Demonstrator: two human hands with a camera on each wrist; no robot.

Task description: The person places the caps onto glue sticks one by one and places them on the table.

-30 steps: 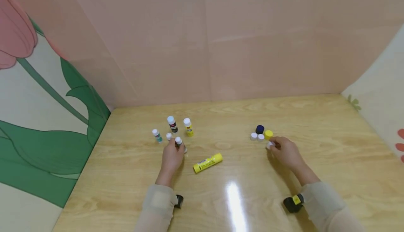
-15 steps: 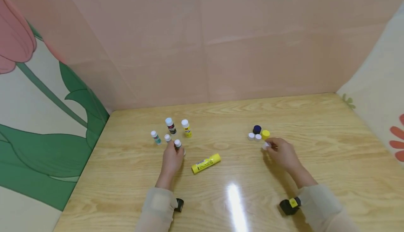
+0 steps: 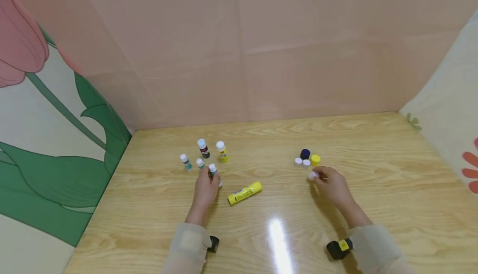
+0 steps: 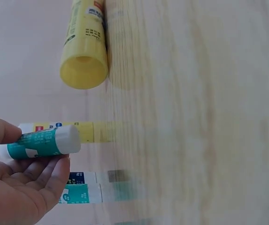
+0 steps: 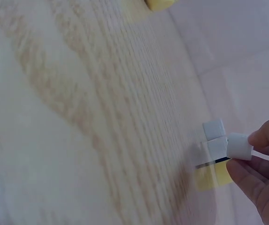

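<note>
My left hand (image 3: 206,189) holds a teal glue stick (image 4: 40,143) with white ends between thumb and fingers, its white cap tilted up and away in the head view. Just behind that hand stands another teal glue stick (image 3: 200,163), partly covered by the fingers. On the right, my right hand (image 3: 334,185) pinches a small white cap (image 5: 239,146) between thumb and fingertips. Beyond it sit a navy cap (image 3: 305,154), a yellow cap (image 3: 315,160) and two white caps (image 3: 298,162). A large yellow glue tube (image 3: 245,193) lies between the hands, its near end uncapped in the left wrist view.
Upright behind the left hand are a small teal glue stick (image 3: 186,162), a black glue stick (image 3: 203,149) and a yellow glue stick (image 3: 222,152). The wooden table (image 3: 269,141) ends at a pinkish backdrop (image 3: 242,58), with patterned cloth at both sides.
The left hand has shifted the held glue stick slightly toward the person, showing more of its teal label. The right hand has moved the white cap a little left and nearer the person.
</note>
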